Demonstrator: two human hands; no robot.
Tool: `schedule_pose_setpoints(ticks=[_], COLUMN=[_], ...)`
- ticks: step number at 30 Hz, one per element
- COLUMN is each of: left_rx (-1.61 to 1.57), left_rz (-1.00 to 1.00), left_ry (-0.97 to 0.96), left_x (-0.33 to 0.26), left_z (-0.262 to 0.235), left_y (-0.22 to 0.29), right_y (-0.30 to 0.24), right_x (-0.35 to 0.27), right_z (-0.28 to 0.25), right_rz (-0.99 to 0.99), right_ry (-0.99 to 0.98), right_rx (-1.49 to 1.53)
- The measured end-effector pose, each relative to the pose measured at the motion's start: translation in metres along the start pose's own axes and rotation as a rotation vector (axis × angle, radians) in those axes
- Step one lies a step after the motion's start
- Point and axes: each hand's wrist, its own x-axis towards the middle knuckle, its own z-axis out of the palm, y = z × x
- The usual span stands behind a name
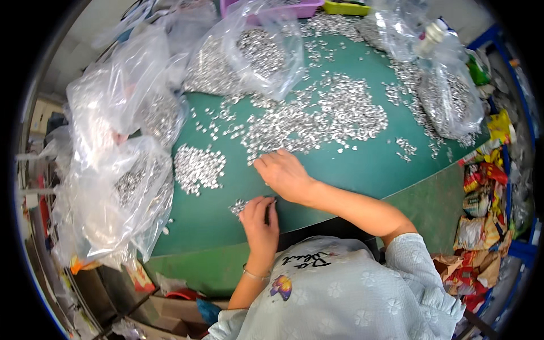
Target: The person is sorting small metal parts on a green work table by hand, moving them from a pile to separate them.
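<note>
My left hand (260,220) rests near the table's front edge with its fingers curled. Its fingertips are beside a small pile of silvery metal pieces (238,207); what lies inside the curl is hidden. Farther up and to the right, my right hand (283,177) bends its fingers down at the near edge of a large spread of small shiny metal pieces (317,122). Its fingertips look drawn together, but anything between them is too small to make out. A separate heap of silvery pieces (198,169) lies left of both hands on the green tabletop (362,170).
Clear plastic bags of metal pieces crowd the left side (113,187), the back (243,56) and the right (453,102). A white bottle (432,37) stands at the back right. Purple (309,9) and yellow-green (347,8) trays sit at the far edge. Colourful packets (481,209) fill the right side.
</note>
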Motion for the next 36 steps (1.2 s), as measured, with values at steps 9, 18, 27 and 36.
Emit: schedule_pose_setpoints(ticks=[9,18,27,36], left_rx=[-0.066,-0.201,-0.342,-0.675], left_rz=[0.08,0.009,0.122,-0.142], left_ry=[-0.055,-0.156,-0.142,-0.321], left_x=[0.002,0.022,0.036,0.032], left_z=[0.009,0.033,0.057,0.056], left_y=[0.004,0.026,0.056,0.057], right_y=[0.182,0.177,0.034,0.035], right_x=[-0.084,-0.095,-0.102,-0.12], right_z=[-0.155,-0.151,-0.08,-0.08], right_rz=[0.655,0.639,0.705,0.768], right_ry=[0.493,0.358,-0.014,0.029], right_rx=[-0.229,-0.393,1.093,1.301])
